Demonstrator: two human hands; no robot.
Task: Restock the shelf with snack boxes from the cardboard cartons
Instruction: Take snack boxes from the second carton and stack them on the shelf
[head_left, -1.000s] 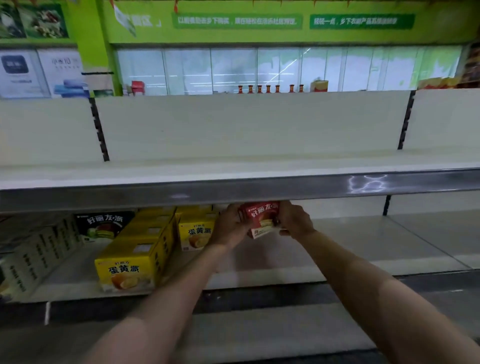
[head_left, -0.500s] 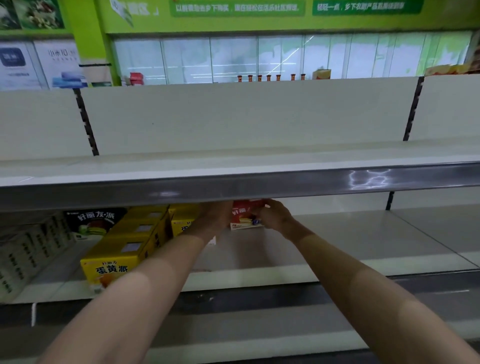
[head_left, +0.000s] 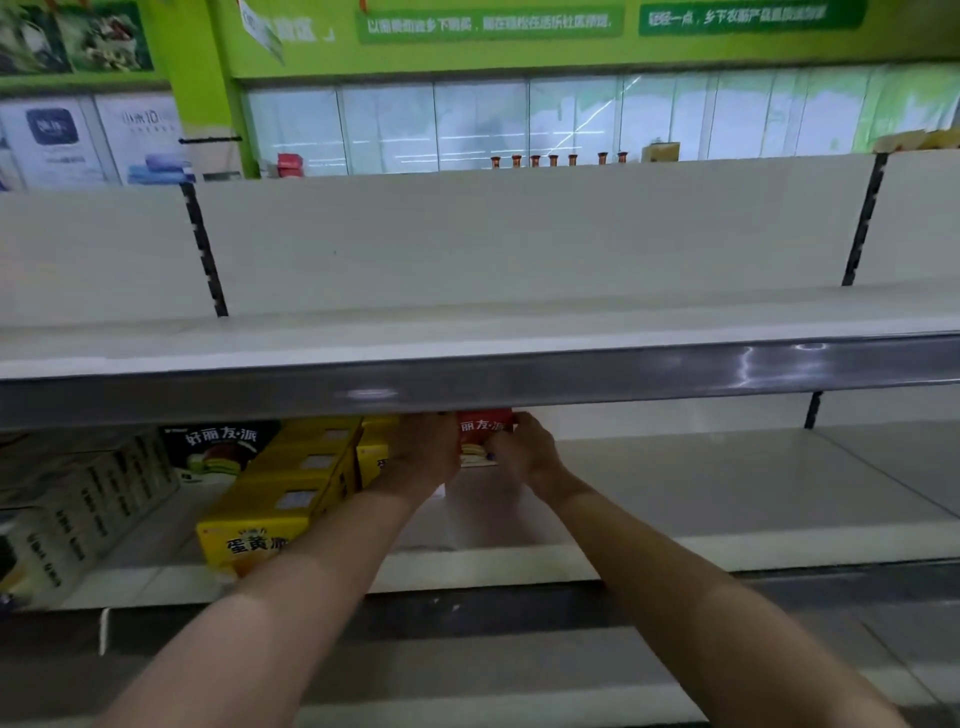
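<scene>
Head view. Red snack box (head_left: 480, 435) sits far back on the lower shelf (head_left: 675, 499), directly under the metal front lip of the upper shelf (head_left: 519, 376), which hides its top edge. Both hands are on it: left hand (head_left: 423, 452) covers its left side, fingers wrapped toward the box; right hand (head_left: 524, 452) pinches its right lower corner. The box looks close to the shelf board; whether its base is down I cannot tell.

Handling, judged: thin printed carton, probably light and fairly stiff, though the walls would dent under a hard squeeze. The glossy print may be a little slick. Best hold is on the two opposite side panels, as now, leaving the front face outward.

Appearance: red front with white characters along the top and a pale cake picture lower down. Only the middle strip shows between the hands.

Left of the red box: a row of yellow boxes (head_left: 291, 488) running front to back, just beside the left hand. Further left, a dark box with green print (head_left: 218, 447), then pale boxes (head_left: 78, 519). Right of the red box the shelf board is bare. No cardboard cartons in view.
</scene>
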